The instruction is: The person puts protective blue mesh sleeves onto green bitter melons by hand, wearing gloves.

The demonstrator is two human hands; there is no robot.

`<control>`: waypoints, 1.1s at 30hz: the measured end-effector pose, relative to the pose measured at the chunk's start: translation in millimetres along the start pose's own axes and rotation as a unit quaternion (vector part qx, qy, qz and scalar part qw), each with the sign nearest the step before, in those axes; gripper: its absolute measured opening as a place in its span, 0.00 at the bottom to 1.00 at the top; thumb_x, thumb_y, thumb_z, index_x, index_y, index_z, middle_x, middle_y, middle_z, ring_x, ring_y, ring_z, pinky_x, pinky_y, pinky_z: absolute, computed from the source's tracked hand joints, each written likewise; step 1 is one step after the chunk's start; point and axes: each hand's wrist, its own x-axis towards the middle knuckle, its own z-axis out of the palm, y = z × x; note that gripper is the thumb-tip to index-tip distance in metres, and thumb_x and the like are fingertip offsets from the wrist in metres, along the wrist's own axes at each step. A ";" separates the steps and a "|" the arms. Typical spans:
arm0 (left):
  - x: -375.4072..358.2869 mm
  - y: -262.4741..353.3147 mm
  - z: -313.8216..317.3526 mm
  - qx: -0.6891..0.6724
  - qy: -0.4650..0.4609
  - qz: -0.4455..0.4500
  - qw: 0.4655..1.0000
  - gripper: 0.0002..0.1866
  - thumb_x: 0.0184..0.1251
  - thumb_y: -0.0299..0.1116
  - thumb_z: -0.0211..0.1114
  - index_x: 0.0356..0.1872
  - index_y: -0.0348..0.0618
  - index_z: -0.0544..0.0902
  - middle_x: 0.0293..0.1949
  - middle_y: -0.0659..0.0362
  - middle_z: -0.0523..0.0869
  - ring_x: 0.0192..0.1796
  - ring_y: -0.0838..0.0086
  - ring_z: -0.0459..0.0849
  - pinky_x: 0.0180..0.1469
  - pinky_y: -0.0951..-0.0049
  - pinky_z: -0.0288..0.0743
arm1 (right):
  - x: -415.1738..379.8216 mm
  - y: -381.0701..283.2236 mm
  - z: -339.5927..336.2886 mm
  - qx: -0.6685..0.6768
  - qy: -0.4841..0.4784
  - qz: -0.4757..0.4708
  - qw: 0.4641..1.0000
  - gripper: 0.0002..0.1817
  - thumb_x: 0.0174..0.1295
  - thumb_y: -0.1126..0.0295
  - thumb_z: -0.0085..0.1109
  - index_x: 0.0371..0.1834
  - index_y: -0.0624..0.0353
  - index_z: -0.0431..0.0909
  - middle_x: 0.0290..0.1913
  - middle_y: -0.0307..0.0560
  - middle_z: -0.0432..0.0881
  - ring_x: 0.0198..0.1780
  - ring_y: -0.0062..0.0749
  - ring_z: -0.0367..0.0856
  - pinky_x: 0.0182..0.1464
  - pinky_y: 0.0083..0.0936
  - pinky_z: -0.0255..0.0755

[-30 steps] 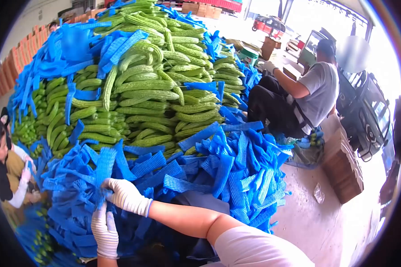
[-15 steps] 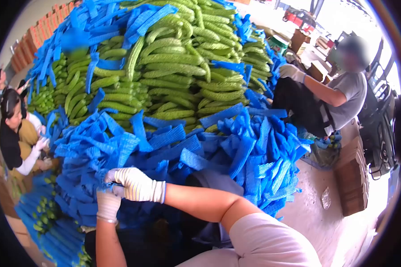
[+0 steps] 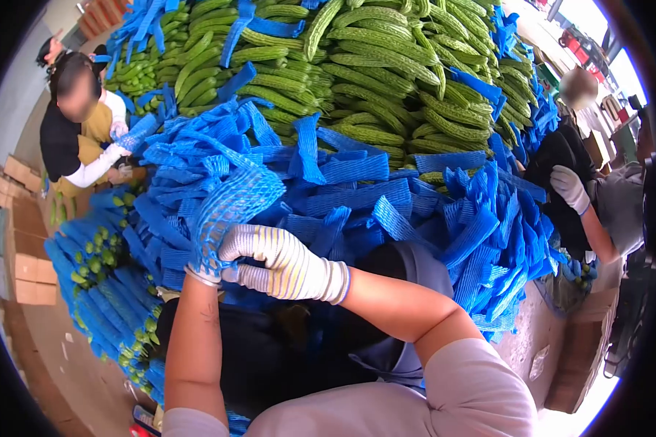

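Observation:
A blue foam net sleeve (image 3: 237, 193) is pulled over my left hand (image 3: 205, 266), its mesh stretched at the wrist. Only the white glove's cuff shows clearly there; the fingers are hidden by the netting. My right hand (image 3: 284, 264), in a striped white glove, is closed in a pinch on the lower edge of that sleeve, beside the left wrist. Beyond both hands spreads a heap of loose blue net sleeves (image 3: 357, 171). Behind it rises a large pile of green bitter gourds (image 3: 375, 69).
Gourds in blue sleeves (image 3: 109, 309) are stacked at the lower left. A co-worker (image 3: 69, 138) at the left holds a blue sleeve; another person (image 3: 616, 211) sits at the right. Cardboard boxes (image 3: 33, 255) stand far left, and a carton (image 3: 583, 349) lies at right.
The blue sleeve now covers my left hand and stands up from it; before, both gloves met low at the heap. The view has shifted left, and the right-hand person has lowered an arm.

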 end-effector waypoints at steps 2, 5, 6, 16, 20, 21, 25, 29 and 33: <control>13.5 9.7 -9.6 0.160 -0.021 0.051 0.986 0.23 0.74 0.39 0.43 0.67 0.44 0.66 0.68 0.53 0.68 0.71 0.61 0.63 0.72 0.54 0.54 | -4.5 -1.2 -1.5 -0.013 -0.078 0.033 0.996 0.08 0.58 0.75 0.64 0.39 0.58 0.77 0.36 0.48 0.79 0.39 0.45 0.80 0.44 0.32 0.73; 27.8 29.3 -32.5 0.381 -0.037 0.099 0.918 0.23 0.74 0.39 0.43 0.66 0.45 0.67 0.68 0.55 0.68 0.71 0.62 0.62 0.73 0.54 0.51 | -15.1 3.5 11.4 0.024 -0.119 0.074 0.990 0.08 0.58 0.73 0.64 0.39 0.60 0.77 0.37 0.47 0.80 0.41 0.41 0.81 0.44 0.30 0.73; 30.8 33.1 -37.8 0.415 -0.044 0.108 0.902 0.23 0.74 0.39 0.44 0.66 0.45 0.67 0.68 0.55 0.68 0.71 0.62 0.62 0.73 0.54 0.51 | -15.4 0.9 14.1 0.037 -0.161 0.148 0.975 0.08 0.59 0.73 0.63 0.40 0.60 0.77 0.37 0.46 0.80 0.41 0.37 0.81 0.45 0.29 0.73; 35.7 33.3 -40.3 0.364 -0.078 0.067 0.926 0.22 0.70 0.40 0.47 0.63 0.53 0.72 0.67 0.59 0.69 0.74 0.64 0.57 0.74 0.56 0.46 | 33.4 -13.0 -56.1 -0.103 -0.235 0.246 0.935 0.08 0.62 0.68 0.59 0.37 0.61 0.81 0.32 0.45 0.82 0.33 0.31 0.81 0.38 0.26 0.75; 29.7 10.5 -2.3 0.079 -0.187 -0.088 0.975 0.20 0.69 0.32 0.50 0.60 0.44 0.73 0.64 0.52 0.70 0.69 0.57 0.63 0.71 0.54 0.55 | 45.8 58.8 -152.5 -0.394 -0.018 0.249 0.884 0.10 0.58 0.64 0.58 0.38 0.57 0.82 0.33 0.53 0.84 0.37 0.47 0.83 0.42 0.34 0.76; 24.1 11.1 -4.2 0.087 -0.139 -0.012 0.986 0.17 0.65 0.28 0.54 0.55 0.40 0.76 0.61 0.48 0.72 0.67 0.52 0.66 0.69 0.53 0.59 | 37.7 87.0 -182.8 -0.397 0.036 0.267 0.877 0.11 0.58 0.63 0.58 0.40 0.55 0.81 0.34 0.53 0.84 0.40 0.49 0.83 0.44 0.36 0.76; 15.6 13.2 -1.7 0.108 -0.072 0.129 0.983 0.13 0.54 0.26 0.62 0.42 0.37 0.82 0.56 0.42 0.75 0.65 0.41 0.67 0.65 0.53 0.65 | -1.4 185.4 -277.8 -0.600 0.014 0.443 0.666 0.22 0.58 0.62 0.55 0.57 0.52 0.75 0.55 0.53 0.79 0.55 0.48 0.78 0.57 0.37 0.72; 10.6 15.1 6.2 0.032 -0.120 0.067 0.990 0.19 0.60 0.25 0.59 0.54 0.39 0.78 0.60 0.47 0.73 0.62 0.47 0.71 0.62 0.54 0.69 | -38.6 261.5 -319.6 -0.651 -0.040 0.492 0.577 0.29 0.59 0.66 0.52 0.67 0.47 0.66 0.63 0.47 0.73 0.65 0.43 0.70 0.64 0.37 0.65; 21.7 15.1 17.8 -0.632 -0.043 -0.469 0.615 0.32 0.72 0.34 0.52 0.74 0.48 0.51 0.69 0.54 0.64 0.63 0.63 0.71 0.63 0.61 0.70 | -41.3 295.3 -330.0 -0.731 -0.095 0.435 0.518 0.35 0.58 0.65 0.54 0.71 0.50 0.58 0.62 0.48 0.73 0.65 0.42 0.69 0.67 0.40 0.60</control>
